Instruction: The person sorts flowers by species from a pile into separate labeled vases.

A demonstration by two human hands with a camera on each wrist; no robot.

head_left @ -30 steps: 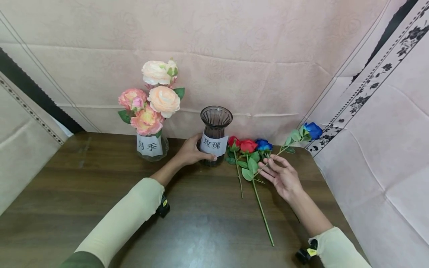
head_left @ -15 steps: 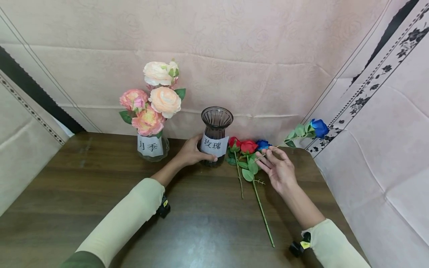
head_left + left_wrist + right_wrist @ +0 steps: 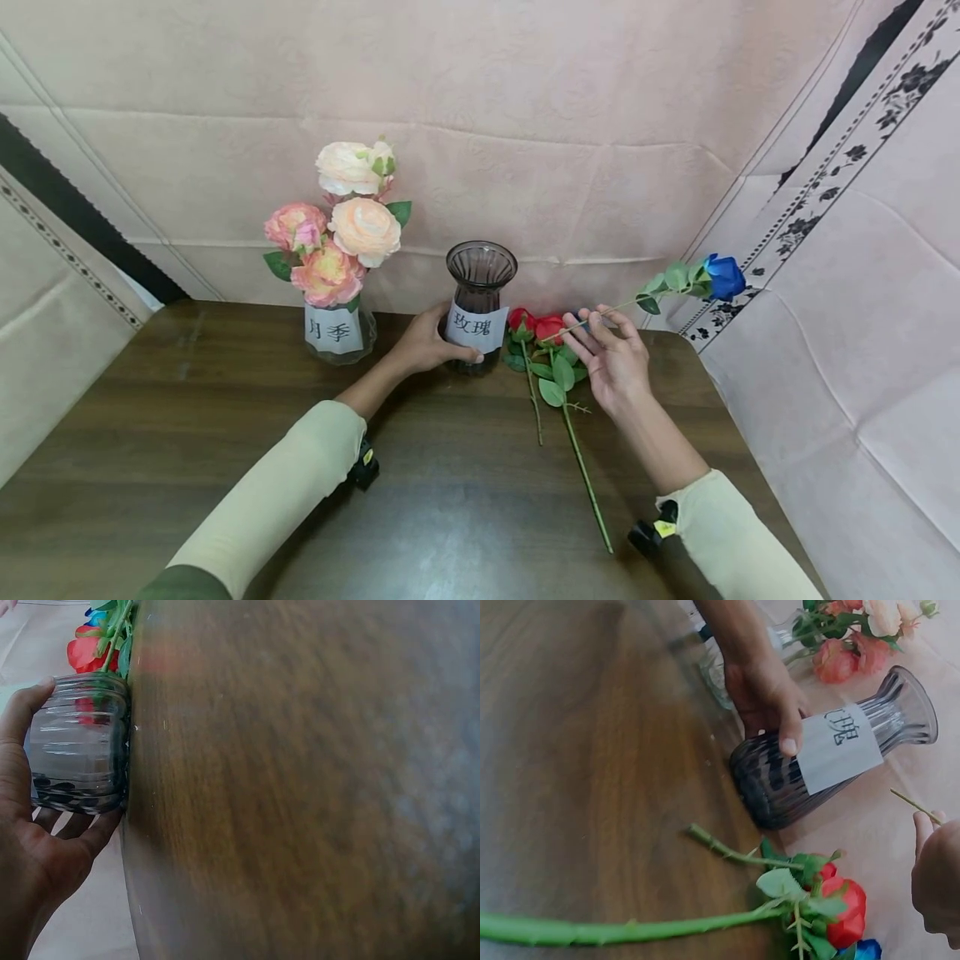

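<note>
My left hand (image 3: 427, 340) grips the lower body of a dark, fluted glass vase (image 3: 483, 279) standing upright on the table. The vase bears a white paper label (image 3: 840, 746) with handwritten characters. In my right hand (image 3: 621, 371) the thin stem of a blue rose (image 3: 724, 277) is pinched, bloom pointing right and up. The stem's bare end (image 3: 907, 799) sticks out past the fingertips toward the vase, below its mouth in the right wrist view. Under and left of this hand lie red roses (image 3: 550, 327), and another blue rose (image 3: 866, 949) is mostly hidden.
Left of the dark vase stands a clear glass vase (image 3: 362, 337), labelled too, full of pink and cream flowers (image 3: 366, 229). A long green stem (image 3: 588, 479) extends toward the front of the wooden table (image 3: 420, 517). Pale cloth (image 3: 570, 200) hangs behind.
My right hand has moved up and left with the blue rose, its bloom tilting further right and up. The left hand keeps its hold on the vase.
</note>
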